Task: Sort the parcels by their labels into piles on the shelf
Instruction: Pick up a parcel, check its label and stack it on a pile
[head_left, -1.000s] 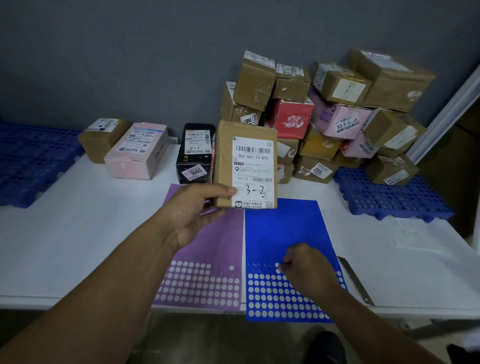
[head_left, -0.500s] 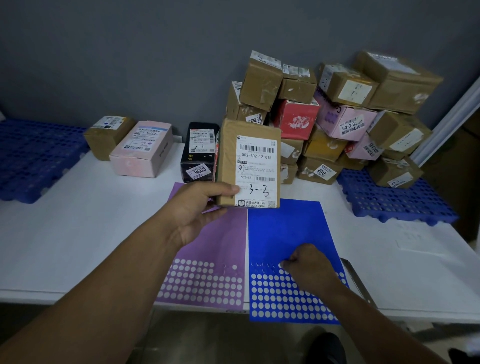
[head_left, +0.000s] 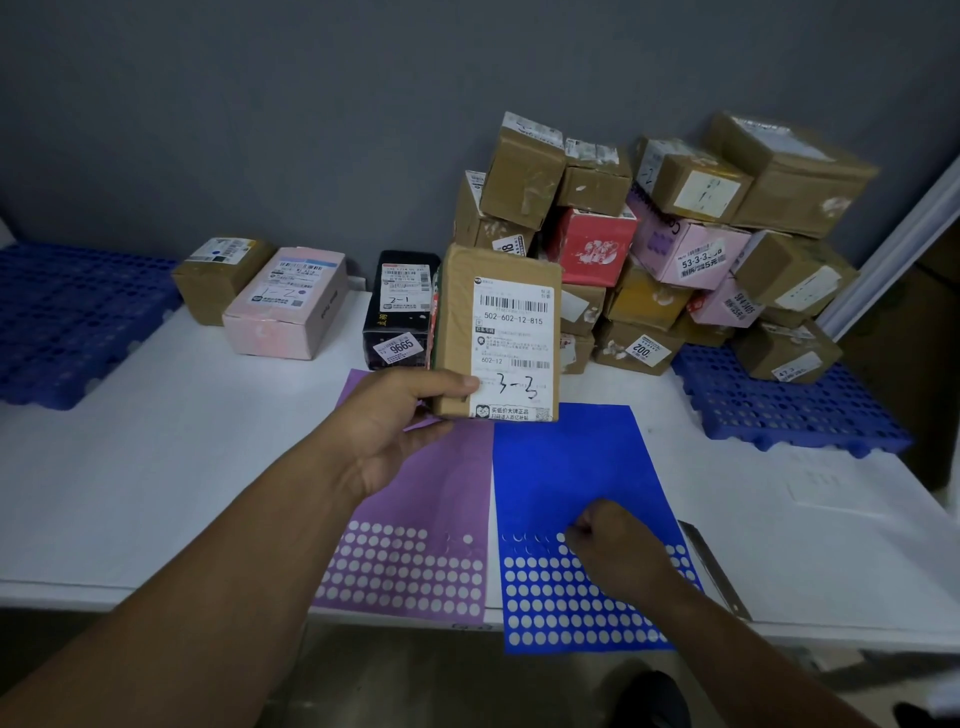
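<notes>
Head view: brown parcel (head_left: 498, 332) marked 3-3 is held upright above the white worktop (head_left: 156, 467), label facing the camera. It is pinched at its lower left corner by the left grip (head_left: 395, 421), thumb laid on the label. Right grip (head_left: 618, 545) is curled, fingertips set on the blue dot sheet (head_left: 571, 462); whether a dot is pinched cannot be told. Parcel heap (head_left: 675, 244) is stacked behind.
</notes>
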